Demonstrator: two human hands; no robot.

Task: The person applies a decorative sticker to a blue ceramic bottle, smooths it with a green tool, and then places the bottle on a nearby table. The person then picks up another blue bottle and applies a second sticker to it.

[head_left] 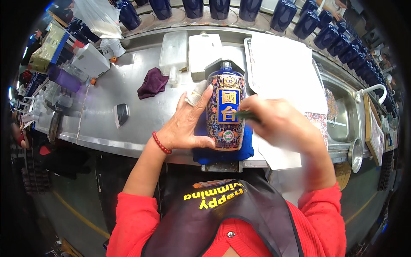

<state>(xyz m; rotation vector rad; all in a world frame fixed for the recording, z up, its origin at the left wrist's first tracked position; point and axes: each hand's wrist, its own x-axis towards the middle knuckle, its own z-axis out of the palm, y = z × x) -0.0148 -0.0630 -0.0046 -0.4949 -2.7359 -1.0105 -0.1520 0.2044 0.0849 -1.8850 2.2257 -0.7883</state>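
Observation:
A dark blue bottle point(226, 130) with a floral label and gold lettering lies on its back, its neck pointing away from me. My left hand point(182, 128) grips its left side, thumb near the base and fingers along the edge. Tucked by those fingers is a folded whitish cloth point(197, 95). Over the bottle's right side, my right hand point(280, 120) is closed around a thin dark green tool point(248, 115), whose tip meets the label; motion blurs this hand, and the tool's kind is unclear. Under the bottle's base sits a blue cloth point(248, 147).
White paper sheets point(282, 60) cover the bench at right, beside a sink point(342, 111) with a white tap. A purple cloth point(153, 83), a clear empty bottle point(173, 51) and a white box point(204, 49) lie at left. Several blue bottles point(219, 8) line a conveyor behind.

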